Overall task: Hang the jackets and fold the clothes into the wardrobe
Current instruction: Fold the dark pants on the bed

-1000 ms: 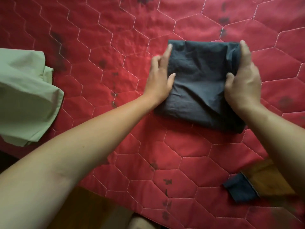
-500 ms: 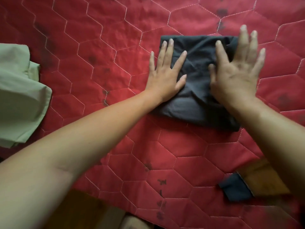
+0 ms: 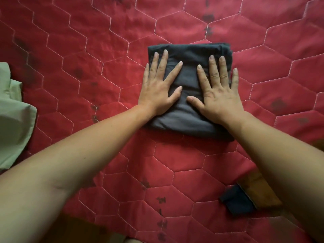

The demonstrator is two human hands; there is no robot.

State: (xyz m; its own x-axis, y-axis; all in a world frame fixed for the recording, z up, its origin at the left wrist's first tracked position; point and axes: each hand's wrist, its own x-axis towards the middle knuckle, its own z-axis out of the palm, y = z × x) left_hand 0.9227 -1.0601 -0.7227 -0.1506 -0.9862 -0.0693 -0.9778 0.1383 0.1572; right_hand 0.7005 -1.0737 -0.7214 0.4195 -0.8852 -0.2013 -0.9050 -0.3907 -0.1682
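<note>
Garment [image 3: 189, 120] folded, L hand [image 3: 157, 92] + R hand [image 3: 221, 99] pressing.

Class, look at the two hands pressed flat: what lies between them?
A strip of the folded dark garment lies bare between the left hand and right hand, shown in the head view.

1. I take this for a home, most likely a bedroom: I am looking down on a red quilted bedspread [image 3: 105, 50], stitched in white hexagons and dotted with dark stains.
2. Household laundry lies on it: a folded dark garment [image 3: 189, 120] in the middle and a pale green garment [image 3: 14, 123] crumpled at the left edge.
3. At lower right the quilt ends and brown wood [image 3: 259, 190] shows, with a small dark cloth [image 3: 236, 206] at the border.
</note>
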